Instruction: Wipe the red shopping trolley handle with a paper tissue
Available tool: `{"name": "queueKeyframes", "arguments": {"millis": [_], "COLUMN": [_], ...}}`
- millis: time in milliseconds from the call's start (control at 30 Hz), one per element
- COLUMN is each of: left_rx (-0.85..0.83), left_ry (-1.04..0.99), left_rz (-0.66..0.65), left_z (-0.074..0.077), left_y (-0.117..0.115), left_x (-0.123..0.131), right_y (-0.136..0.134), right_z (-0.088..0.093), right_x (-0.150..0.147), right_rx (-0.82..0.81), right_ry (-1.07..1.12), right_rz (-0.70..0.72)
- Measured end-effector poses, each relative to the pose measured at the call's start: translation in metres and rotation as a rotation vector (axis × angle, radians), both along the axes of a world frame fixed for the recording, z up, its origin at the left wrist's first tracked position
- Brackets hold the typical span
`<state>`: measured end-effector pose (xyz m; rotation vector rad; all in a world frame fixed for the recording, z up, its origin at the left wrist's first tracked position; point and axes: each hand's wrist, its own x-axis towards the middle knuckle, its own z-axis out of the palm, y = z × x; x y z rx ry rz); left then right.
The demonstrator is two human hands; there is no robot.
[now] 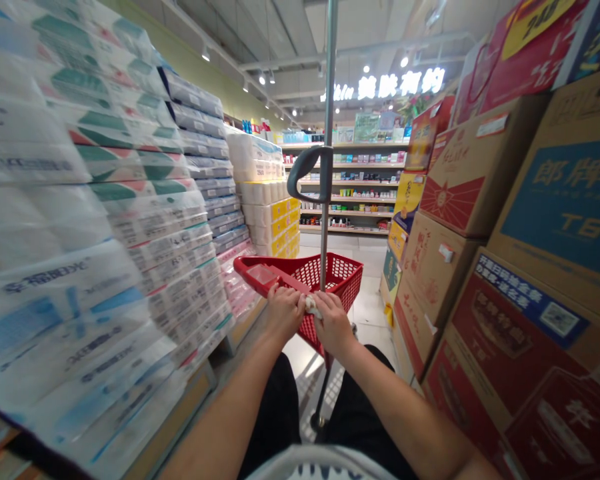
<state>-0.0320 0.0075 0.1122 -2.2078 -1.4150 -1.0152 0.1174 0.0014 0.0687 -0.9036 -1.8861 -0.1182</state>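
Note:
A red plastic shopping cart (347, 277) with a perforated basket stands in front of me. My left hand (284, 310) is closed round the near edge of its handle (264, 277). Close beside it, my right hand (334, 321) is closed at the right part of the same handle. Between the two hands, against the right thumb, a small white crumpled piece (311, 307) shows; I cannot tell exactly what it is. A tall metal pole (329, 87) rises from the cart, with a grey loop grip (300, 177) fixed partway up.
On the left, packs of toilet paper and tissues (120, 120) are stacked high on pallets (230, 343). Stacked cartons (447, 173) line the right side. Shelves (360, 167) with small goods cross the far end of the tiled aisle (365, 247).

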Motion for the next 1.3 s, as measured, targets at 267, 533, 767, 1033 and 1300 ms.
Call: {"name": "queueKeyframes", "arguments": {"millis": [267, 533, 767, 1033, 1300], "left_rx": [0.028, 0.007, -0.002, 0.002, -0.017], "left_ry": [-0.030, -0.058, -0.112, -0.095, -0.089], "left_rz": [-0.049, -0.111, -0.151, -0.124, -0.191], "left_z": [-0.003, -0.003, -0.004, -0.003, -0.003], "left_y": [-0.002, 0.008, 0.009, 0.007, 0.006], "left_x": [-0.018, -0.027, -0.031, -0.030, -0.032], "right_y": [-0.003, -0.001, 0.001, -0.005, -0.001], "right_z": [-0.003, 0.000, -0.002, 0.006, 0.007], "right_x": [-0.003, -0.009, -0.007, -0.018, -0.017], "right_rx": [0.002, -0.028, -0.017, -0.002, -0.033], "right_ry": [-0.037, -0.058, -0.039, -0.031, -0.024], "right_rz": [0.039, 0.009, 0.028, 0.070, 0.055]}}
